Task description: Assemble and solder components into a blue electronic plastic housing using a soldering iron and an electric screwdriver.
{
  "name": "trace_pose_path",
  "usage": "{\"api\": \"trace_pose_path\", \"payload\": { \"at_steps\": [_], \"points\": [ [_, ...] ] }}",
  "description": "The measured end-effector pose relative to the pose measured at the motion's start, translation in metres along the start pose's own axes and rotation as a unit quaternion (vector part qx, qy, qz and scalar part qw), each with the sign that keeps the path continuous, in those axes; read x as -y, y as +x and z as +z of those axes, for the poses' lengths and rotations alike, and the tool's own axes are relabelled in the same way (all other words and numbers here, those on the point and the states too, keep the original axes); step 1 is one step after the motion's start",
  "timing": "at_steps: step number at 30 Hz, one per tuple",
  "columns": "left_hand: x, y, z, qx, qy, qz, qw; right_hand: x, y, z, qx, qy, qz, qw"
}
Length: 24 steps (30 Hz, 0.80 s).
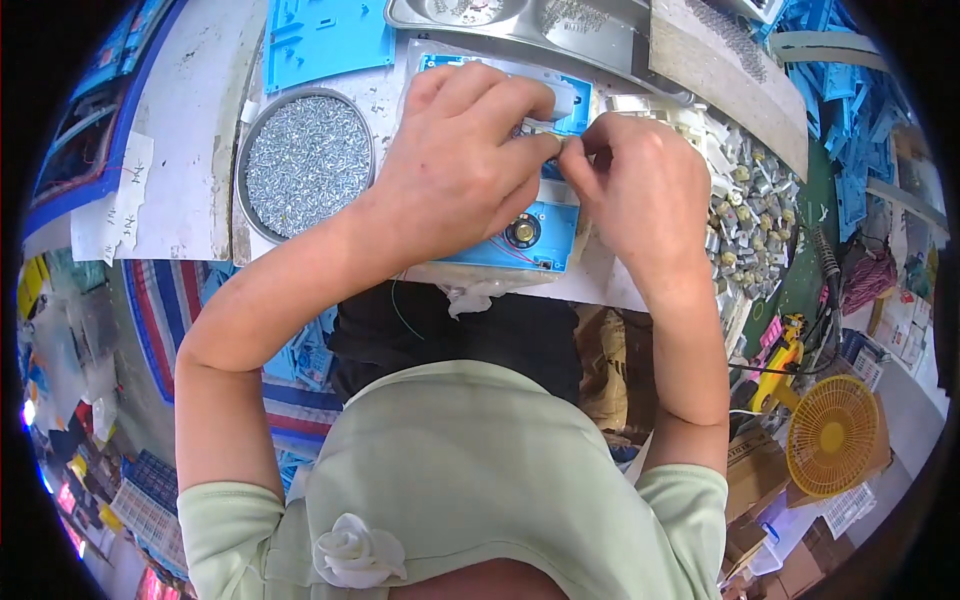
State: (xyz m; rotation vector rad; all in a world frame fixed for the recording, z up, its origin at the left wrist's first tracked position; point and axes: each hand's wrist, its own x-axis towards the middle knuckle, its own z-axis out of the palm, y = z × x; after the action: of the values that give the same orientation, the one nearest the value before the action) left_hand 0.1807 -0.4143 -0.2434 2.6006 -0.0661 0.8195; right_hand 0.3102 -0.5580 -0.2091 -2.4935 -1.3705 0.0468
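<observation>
A light-blue plastic casing (555,258) lies at the table's near edge, with a small round speaker (523,231) and thin red wires in it. Over its upper part my left hand (465,165) reaches across, thumb and forefinger pinched together. My right hand (645,180) meets it from the right, its thumb and forefinger also closed, fingertips nearly touching the left ones. Whatever small piece sits between the fingertips is too hidden to name. Beside the left knuckles, a pale cylindrical part (566,100) shows against the casing. My left hand covers the casing's middle.
A round metal bowl (243,185) full of small screws (307,160) stands left, below a blue panel (335,45). Behind is a metal tray (405,14) with small parts. Several small metal-and-white mechanisms (745,220) pile up at right, near a board (735,85). A yellow fan (832,435) is lower right.
</observation>
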Motion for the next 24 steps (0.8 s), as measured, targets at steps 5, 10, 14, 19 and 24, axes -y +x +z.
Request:
{"api": "trace_pose_path", "payload": {
  "at_steps": [5,10,14,19,24],
  "points": [
    [-0.002,-0.003,0.001,0.023,0.026,-0.005,0.999,-0.015,0.002,-0.001,0.057,0.169,0.080,0.981],
    [-0.001,-0.002,0.004,0.021,0.015,0.002,1.000,-0.006,0.004,-0.005,0.073,-0.001,0.002,0.997],
    [0.000,-0.004,0.004,0.029,0.009,0.000,1.000,0.016,0.009,-0.011,0.061,-0.224,-0.167,0.958],
    [0.001,-0.006,0.008,0.008,-0.006,0.000,1.000,-0.029,0.019,-0.013,0.172,0.167,0.026,0.970],
    [0.002,-0.005,0.010,0.010,-0.026,-0.003,1.000,-0.038,-0.006,0.011,0.117,0.351,0.139,0.919]
  ]
}}
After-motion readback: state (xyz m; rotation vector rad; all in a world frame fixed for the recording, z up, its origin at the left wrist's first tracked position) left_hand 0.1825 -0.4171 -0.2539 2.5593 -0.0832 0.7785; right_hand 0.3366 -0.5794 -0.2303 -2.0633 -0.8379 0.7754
